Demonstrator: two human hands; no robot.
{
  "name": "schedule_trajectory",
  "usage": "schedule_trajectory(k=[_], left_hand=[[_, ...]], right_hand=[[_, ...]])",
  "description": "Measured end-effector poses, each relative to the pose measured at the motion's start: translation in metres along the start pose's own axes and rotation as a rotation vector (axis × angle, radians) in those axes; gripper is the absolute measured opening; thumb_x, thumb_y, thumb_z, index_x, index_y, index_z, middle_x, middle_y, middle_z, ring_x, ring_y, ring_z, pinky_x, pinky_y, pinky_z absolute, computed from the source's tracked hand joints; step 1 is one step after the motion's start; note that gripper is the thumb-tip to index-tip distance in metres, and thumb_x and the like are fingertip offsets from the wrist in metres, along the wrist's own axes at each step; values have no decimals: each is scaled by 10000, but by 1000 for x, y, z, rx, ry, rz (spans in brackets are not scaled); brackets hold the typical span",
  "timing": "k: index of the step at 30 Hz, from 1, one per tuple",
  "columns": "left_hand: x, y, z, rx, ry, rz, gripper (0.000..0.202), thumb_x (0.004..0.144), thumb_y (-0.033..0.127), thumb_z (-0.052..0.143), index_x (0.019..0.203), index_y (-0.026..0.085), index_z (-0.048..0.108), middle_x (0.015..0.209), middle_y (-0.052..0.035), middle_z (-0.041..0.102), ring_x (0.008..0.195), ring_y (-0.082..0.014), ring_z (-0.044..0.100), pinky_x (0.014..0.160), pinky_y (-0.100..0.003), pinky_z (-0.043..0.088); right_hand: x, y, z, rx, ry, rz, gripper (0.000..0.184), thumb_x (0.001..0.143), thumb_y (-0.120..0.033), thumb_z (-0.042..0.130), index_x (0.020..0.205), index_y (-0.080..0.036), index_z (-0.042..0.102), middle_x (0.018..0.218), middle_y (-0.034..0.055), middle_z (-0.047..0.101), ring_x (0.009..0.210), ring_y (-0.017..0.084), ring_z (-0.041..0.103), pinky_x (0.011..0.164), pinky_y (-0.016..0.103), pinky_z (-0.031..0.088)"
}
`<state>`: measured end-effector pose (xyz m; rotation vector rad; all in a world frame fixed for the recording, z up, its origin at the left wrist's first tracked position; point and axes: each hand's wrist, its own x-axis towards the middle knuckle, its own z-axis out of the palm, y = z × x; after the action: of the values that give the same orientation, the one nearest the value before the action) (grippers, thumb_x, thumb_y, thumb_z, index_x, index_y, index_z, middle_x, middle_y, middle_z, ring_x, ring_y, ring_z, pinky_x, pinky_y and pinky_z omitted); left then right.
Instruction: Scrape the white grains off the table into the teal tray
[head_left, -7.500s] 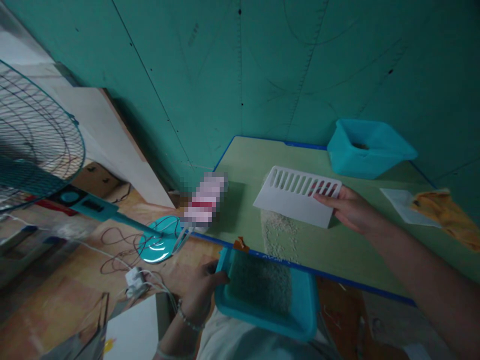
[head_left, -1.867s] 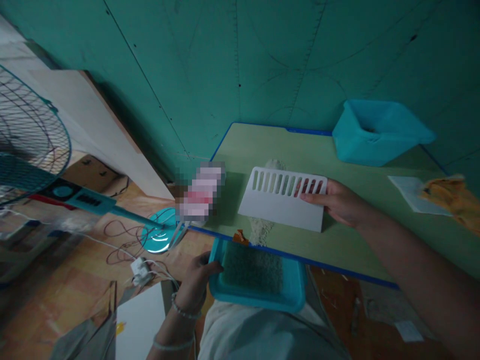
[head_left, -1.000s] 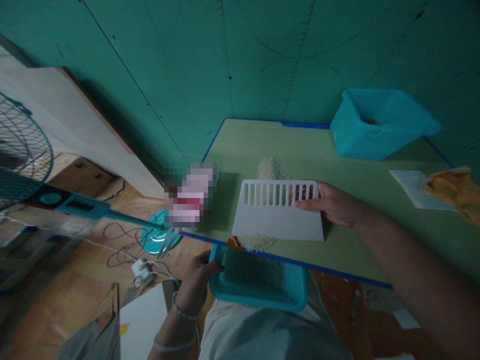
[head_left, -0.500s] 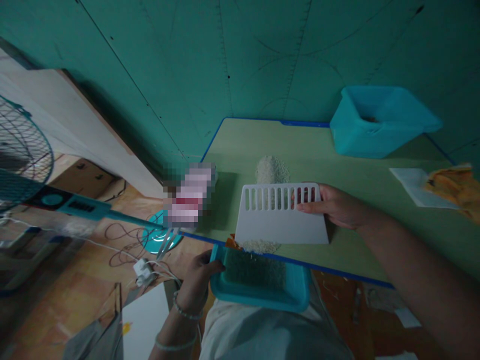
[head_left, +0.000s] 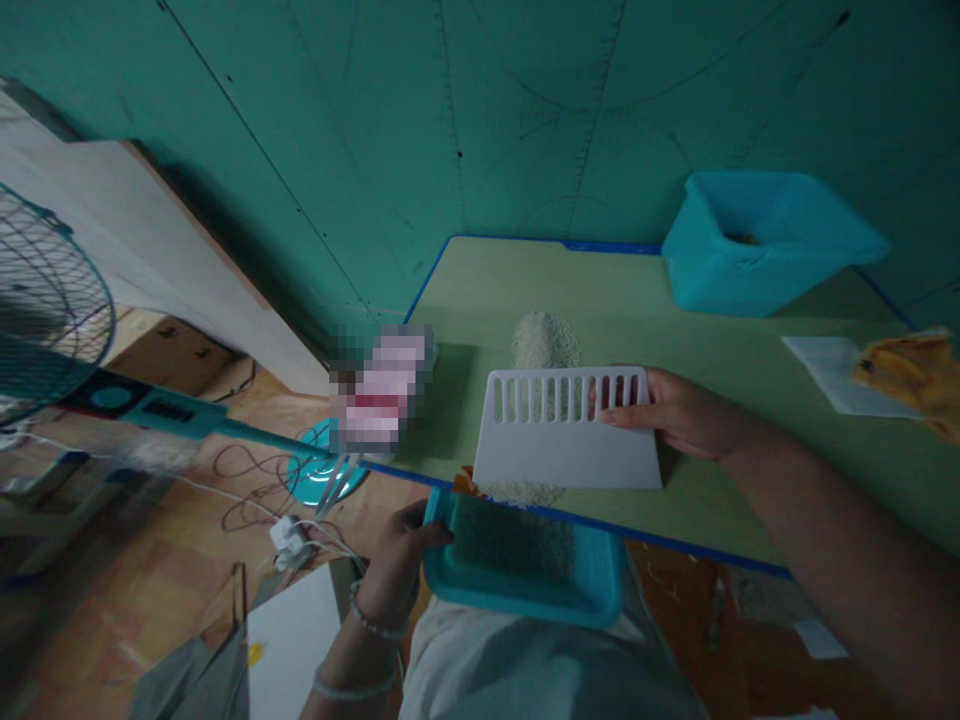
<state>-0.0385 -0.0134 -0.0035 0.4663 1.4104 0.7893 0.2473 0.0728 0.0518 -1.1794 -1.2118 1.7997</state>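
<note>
My right hand is closed on a white slotted scraper, fingers through the slots at its right end and thumb across the front. The scraper leans upright on the green tabletop with its lower edge near the table's front edge. Small pale grains like rice lie along that lower edge, and a larger heap of the grains sits behind the scraper. My left hand grips the left rim of a blue tray, held just under the table edge above my lap. Grains cover part of the tray's floor.
A blue bin stands at the table's back right, near white paper and an orange cloth-like piece. An orange scrap lies by the front edge. A standing fan and a blurred-out pink object are left.
</note>
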Motion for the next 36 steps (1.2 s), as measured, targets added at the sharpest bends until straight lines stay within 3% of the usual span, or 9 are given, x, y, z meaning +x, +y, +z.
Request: schedule_trajectory(k=[29,36], left_hand=[[0,1,2,15,3,-3,205,409,107,604,588,144,698,525,-10,666,530,-135,569,542,-218,456],[0,0,4,-3,0,-5,212,404,102,592,587,141,692,529,-11,668,520,-132,562,541,-222,445]], right_hand=[[-7,-3,-1,-24,-79,42,263,585,-232,762,805,-158,639,732,-6,699,622,130,613,555,241,463],[-4,-4,-3,41,10,-17,263,560,-215,762,791,-180,641,753,-10,707,673,133,618,657,265,471]])
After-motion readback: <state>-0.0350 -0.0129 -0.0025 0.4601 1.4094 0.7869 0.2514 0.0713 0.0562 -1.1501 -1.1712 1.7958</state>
